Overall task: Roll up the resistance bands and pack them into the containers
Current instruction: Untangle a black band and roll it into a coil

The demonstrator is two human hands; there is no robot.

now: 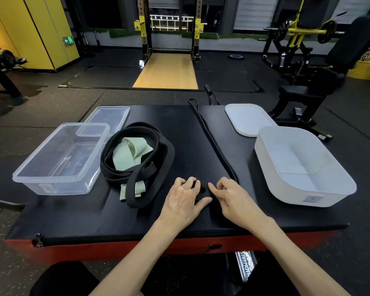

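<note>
Left hand (183,199), right hand (233,197), seemingly round black band (209,135), long axis front-to-back.

A wide-angle camera sits on the person's head, facing forward and down, close over the surface (179,124) at its near edge, left hand (183,199) and right hand (233,197) low centre, gym rack (144,39) far beyond.

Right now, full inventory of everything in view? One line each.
clear container: 1, transparent, platform left
clear lid: 1, transparent, behind clear container
white container: 1, white, platform right
white lid: 1, white, behind white container
band pile: count unclear, black, left of centre
green band: 1, pale green, inside band pile
thin band: 1, black, along centre, near end rolled
platform: 1, black top, red sides
gym machines: several, black and yellow, background
left hand: 1, grips the roll
right hand: 1, pinches thin band
</note>
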